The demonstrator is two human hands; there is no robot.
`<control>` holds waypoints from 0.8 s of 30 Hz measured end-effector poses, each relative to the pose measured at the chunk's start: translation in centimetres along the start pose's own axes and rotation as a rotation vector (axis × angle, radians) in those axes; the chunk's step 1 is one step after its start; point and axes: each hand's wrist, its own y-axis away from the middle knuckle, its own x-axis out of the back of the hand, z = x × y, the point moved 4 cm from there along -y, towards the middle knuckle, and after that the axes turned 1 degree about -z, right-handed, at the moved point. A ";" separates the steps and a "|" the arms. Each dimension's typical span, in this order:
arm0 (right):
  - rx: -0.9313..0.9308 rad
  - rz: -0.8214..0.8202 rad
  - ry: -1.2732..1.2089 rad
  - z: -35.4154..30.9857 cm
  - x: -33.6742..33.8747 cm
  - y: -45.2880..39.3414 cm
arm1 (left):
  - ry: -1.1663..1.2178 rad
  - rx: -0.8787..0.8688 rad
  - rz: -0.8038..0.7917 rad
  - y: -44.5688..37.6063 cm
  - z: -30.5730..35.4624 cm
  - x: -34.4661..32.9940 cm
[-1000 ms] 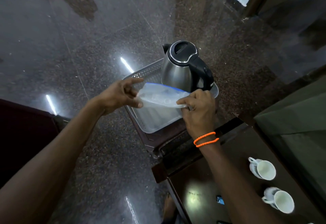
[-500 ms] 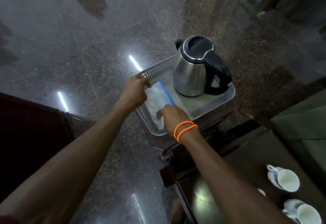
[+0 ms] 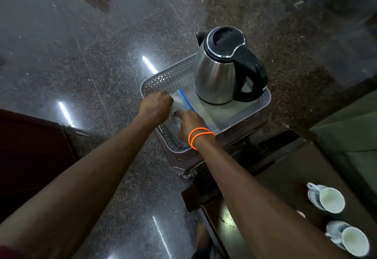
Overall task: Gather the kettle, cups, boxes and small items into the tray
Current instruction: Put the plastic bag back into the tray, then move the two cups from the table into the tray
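Your left hand (image 3: 156, 106) is curled closed over the far left end of a clear plastic bag (image 3: 181, 100) with a blue strip along its edge, pinching it against the left side of the tray (image 3: 263, 103). Your right hand (image 3: 190, 123), with two orange bands (image 3: 201, 136) at the wrist, presses down on the near part of the same bag; its fingers are folded under and out of sight, so you cannot tell whether they grip the bag or only push on it. The bag lies inside the tray, left of the kettle (image 3: 222, 69), which stands upright in the tray's far right part. Your hands cover most of the bag, and what is in it is too dim to make out. The tray sits on a small dark stand (image 3: 240, 134) above the polished floor. Two white cups (image 3: 330, 199) lie on the dark table (image 3: 285, 187) at the near right, well apart from the tray; the nearer cup (image 3: 354, 238) is close to the frame's edge.
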 end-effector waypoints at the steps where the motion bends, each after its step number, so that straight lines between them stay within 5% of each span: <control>1: 0.002 -0.008 0.000 0.0 0.0 0.0 | -0.025 0.007 -0.003 -0.1 -0.1 0.1; 5: -0.001 0.039 -0.053 -0.1 1.1 0.6 | 0.024 0.085 0.064 0.2 0.0 0.8; 14: -0.006 0.560 -0.223 4.3 7.6 9.2 | 0.476 0.050 0.527 3.3 8.6 3.4; 20: -0.195 0.681 -0.181 14.1 7.1 19.5 | 0.563 -0.152 0.550 6.6 20.7 1.1; 24: -0.385 0.765 -0.129 21.0 5.2 27.8 | 0.564 -0.365 0.375 8.9 30.0 -1.8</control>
